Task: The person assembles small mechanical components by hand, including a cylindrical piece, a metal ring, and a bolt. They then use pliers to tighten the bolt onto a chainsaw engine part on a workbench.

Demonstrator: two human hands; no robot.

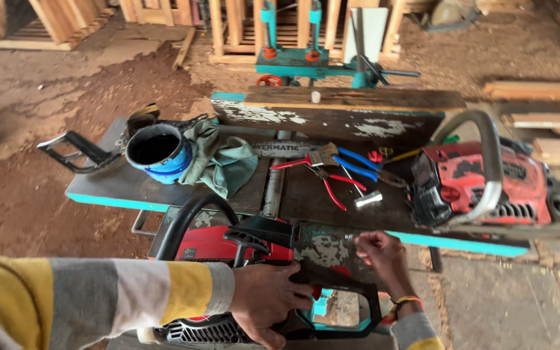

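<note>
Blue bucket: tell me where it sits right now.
In the head view the blue bucket sits at the left of the workbench, touching the green cloth to its right, beyond the left hand.

Near chainsaw (228, 249), 6 o'clock: red body, black handles. Second chainsaw (481, 188), 3 o'clock: faded red, grey handle bar. Bench (137, 188): dark top, turquoise edge, white paint flaking. Bucket (160, 152), 10 o'clock: blue, black inside. Cloth (221, 162): grey-green. Pliers (335, 178), centre: red grips; another pair (358, 162) blue. Sleeve (66, 301), 8 o'clock: yellow, grey, white stripes. Floor (46, 84): reddish-brown.
</note>
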